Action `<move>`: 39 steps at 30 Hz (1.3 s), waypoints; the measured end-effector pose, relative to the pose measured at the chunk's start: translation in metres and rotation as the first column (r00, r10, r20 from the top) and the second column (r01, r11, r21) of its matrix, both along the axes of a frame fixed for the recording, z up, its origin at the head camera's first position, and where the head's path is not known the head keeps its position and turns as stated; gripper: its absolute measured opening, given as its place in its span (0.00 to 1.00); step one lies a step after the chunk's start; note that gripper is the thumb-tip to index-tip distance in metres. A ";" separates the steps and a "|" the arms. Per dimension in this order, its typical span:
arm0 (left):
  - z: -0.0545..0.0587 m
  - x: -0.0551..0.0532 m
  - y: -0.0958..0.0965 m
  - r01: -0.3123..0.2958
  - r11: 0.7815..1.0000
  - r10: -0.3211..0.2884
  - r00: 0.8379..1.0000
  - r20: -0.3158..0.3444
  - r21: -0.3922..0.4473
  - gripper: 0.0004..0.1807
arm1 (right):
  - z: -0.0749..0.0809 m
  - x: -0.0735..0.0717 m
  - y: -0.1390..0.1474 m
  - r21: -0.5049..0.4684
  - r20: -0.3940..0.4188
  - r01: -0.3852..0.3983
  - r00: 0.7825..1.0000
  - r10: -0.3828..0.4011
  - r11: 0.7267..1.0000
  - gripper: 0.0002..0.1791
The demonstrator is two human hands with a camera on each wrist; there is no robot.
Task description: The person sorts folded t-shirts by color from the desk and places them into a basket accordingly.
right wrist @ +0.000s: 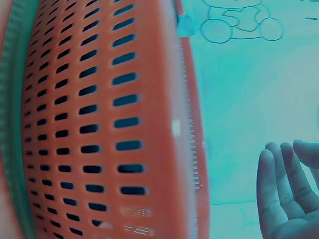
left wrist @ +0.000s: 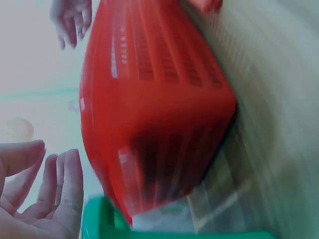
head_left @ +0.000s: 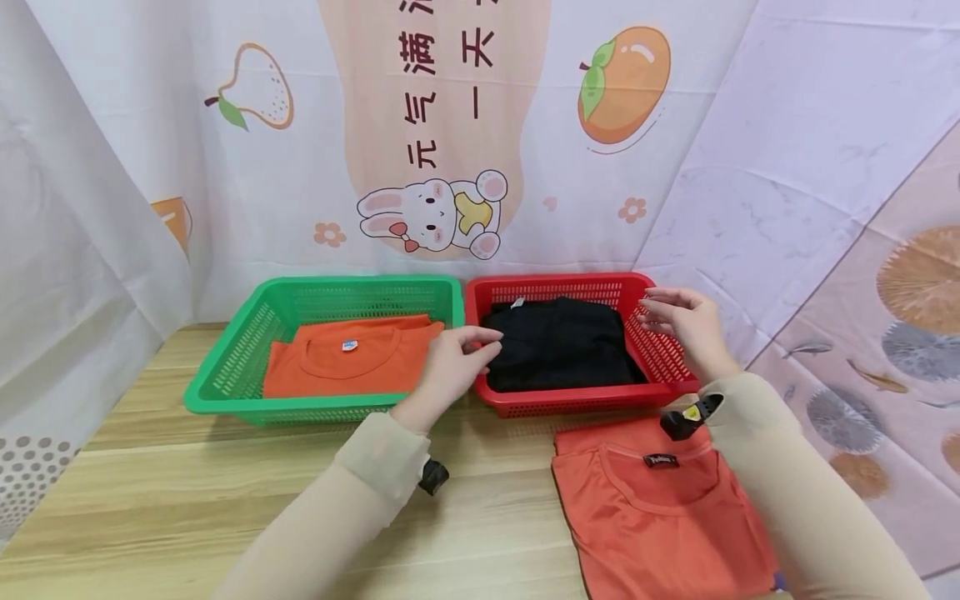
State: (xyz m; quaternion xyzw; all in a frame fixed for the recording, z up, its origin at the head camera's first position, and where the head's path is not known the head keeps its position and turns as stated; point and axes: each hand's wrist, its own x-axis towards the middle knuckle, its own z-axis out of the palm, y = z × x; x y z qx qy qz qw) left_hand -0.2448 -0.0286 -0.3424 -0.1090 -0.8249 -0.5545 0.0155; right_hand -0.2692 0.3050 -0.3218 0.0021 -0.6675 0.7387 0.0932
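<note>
Folded black clothing (head_left: 558, 346) lies in the red basket (head_left: 577, 400), a small white tag at its back edge. My left hand (head_left: 459, 367) hovers over the side where the two baskets meet, fingers loosely extended and holding nothing. Above the red basket's right rim is my right hand (head_left: 686, 325), its fingers relaxed and nothing in them. Both hands show in the wrist views with gaps between thumb and fingers. In the green basket (head_left: 225, 358) sits a folded orange shirt (head_left: 352, 358) with a white neck label.
A folded orange-red shirt (head_left: 660, 517) with a black neck label lies on the wooden table (head_left: 480, 517), in front of the red basket and partly under my right forearm. A printed curtain (head_left: 300, 183) hangs right behind the baskets.
</note>
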 end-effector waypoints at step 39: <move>-0.057 0.104 0.024 0.176 0.963 -0.214 0.960 0.181 0.205 0.17 | -0.037 0.122 0.050 0.133 -0.123 0.082 0.990 -0.065 0.988 0.16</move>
